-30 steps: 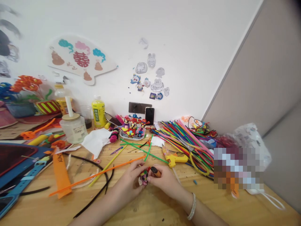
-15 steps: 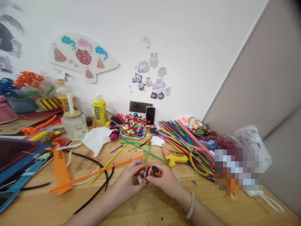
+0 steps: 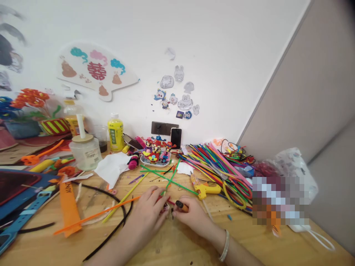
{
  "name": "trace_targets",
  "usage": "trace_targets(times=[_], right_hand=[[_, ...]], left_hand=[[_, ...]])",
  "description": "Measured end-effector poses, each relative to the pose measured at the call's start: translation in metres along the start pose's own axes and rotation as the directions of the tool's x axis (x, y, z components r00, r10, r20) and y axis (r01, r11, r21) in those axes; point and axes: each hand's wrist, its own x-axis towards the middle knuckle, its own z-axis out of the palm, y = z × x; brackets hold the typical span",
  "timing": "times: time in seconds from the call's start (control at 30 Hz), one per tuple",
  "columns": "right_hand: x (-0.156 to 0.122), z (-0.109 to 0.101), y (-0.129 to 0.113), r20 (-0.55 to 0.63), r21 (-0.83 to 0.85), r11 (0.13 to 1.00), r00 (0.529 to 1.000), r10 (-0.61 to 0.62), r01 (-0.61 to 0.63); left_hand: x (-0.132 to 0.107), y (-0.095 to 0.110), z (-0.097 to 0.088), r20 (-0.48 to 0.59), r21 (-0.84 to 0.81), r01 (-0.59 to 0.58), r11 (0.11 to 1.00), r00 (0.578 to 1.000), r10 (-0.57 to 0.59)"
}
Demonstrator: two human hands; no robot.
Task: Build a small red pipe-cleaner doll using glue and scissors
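Note:
Both hands meet low on the wooden table (image 3: 172, 247), near its middle. My left hand (image 3: 148, 216) curls over a small multicoloured craft figure (image 3: 166, 207), mostly hidden under the fingers. My right hand (image 3: 191, 216) pinches the same little figure from the right; a black-and-orange tool (image 3: 181, 205) lies across its fingers. A silver bracelet (image 3: 225, 245) circles the right wrist. A long orange pipe cleaner (image 3: 97, 214) runs from the left hand out to the left.
A yellow glue gun (image 3: 205, 189) lies just right of the hands, beside a heap of coloured pipe cleaners (image 3: 219, 162). Behind are a tray of small figures (image 3: 155, 155), a yellow bottle (image 3: 115, 131), a lidded jar (image 3: 85, 149), white paper (image 3: 112, 166) and black wires (image 3: 119, 207).
The small figure has been lowered toward the table and my left fingers now cover more of it. Both hands stay together; the view shifted slightly.

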Motion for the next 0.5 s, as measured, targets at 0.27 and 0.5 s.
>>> trace_targets(times=[0.27, 0.5], right_hand=[[-0.0026, 0.0018, 0.0024, 0.078, 0.017, 0.998, 0.995, -0.059, 0.058], [-0.004, -0.001, 0.0003, 0.095, 0.112, 0.993, 0.995, -0.042, 0.031]], left_hand=[[0.0033, 0.0083, -0.0096, 0.03, -0.131, -0.05, 0.99, 0.998, 0.054], [0.0033, 0.0056, -0.006, 0.056, -0.286, 0.017, 0.958, 0.998, -0.001]])
